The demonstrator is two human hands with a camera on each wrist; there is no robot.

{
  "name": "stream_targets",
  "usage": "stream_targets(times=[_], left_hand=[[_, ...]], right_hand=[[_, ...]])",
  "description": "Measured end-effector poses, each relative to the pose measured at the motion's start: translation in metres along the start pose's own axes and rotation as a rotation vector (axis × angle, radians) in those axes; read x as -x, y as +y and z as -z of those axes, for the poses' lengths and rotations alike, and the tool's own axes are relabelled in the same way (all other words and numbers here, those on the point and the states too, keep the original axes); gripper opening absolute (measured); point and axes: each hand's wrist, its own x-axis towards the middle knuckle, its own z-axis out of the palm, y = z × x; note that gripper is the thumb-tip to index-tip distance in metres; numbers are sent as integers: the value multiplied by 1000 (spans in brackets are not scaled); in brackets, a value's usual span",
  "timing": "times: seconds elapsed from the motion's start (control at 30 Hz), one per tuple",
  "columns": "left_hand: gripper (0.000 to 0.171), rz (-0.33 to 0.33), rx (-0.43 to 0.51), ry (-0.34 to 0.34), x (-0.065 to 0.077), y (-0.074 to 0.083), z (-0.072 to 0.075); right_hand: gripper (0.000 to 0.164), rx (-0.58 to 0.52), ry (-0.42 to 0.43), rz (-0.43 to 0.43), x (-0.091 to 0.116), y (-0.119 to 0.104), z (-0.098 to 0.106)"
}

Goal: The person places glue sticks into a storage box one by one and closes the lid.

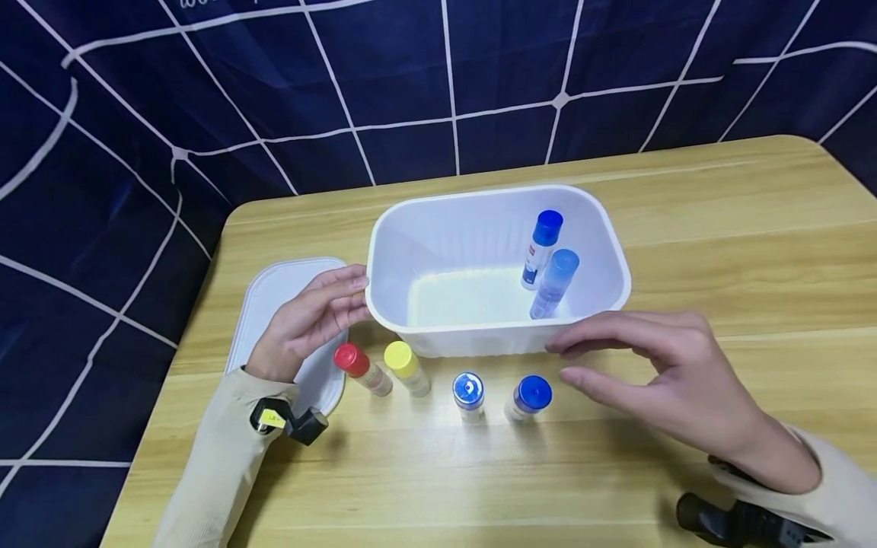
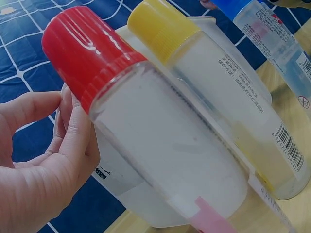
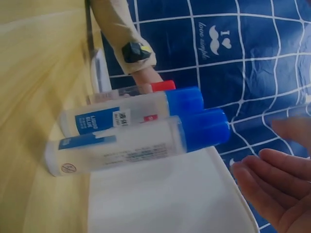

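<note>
A white plastic bin holds two liquid glue bottles with blue caps, one clear-bodied leaning in front of the other. My left hand rests its fingertips against the bin's left end, at the rim. Just in front of that hand stand a red-capped glue bottle and a yellow-capped one. Two more blue-capped glue bottles, one to the left and one to the right, stand before the bin. Above and right of these, my right hand holds nothing, thumb and fingers apart near the bin's front right corner.
A white lid lies on the wooden table at the left, partly under my left forearm. Dark blue cloth with white grid lines hangs behind the table and at its left side.
</note>
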Motion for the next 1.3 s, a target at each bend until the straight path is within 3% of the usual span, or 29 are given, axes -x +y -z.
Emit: stream_targets(times=[0.23,0.43,0.63,0.8,0.93,1.3], left_hand=[[19,-1,6,2,-1,0,0],[20,-5,4,1,-1,-1,0],[19,-8,2,10,-1,0,-1],[19,-11,17,7,0,-1,0],[20,-10,20,3,0,-1,0],[19,-3,28,14,1,-1,0]], right_hand=[[52,132,-74,-60,-6,-14,-8],[50,136,-125,-78,-4,-13,-15],[48,133,-107,-32,0,-4,-23],[50,107,-133,-81,5,1,-33],[47,86,-123,-69,7,4,-38],[42,114,-121,-101,4,-1,-33]])
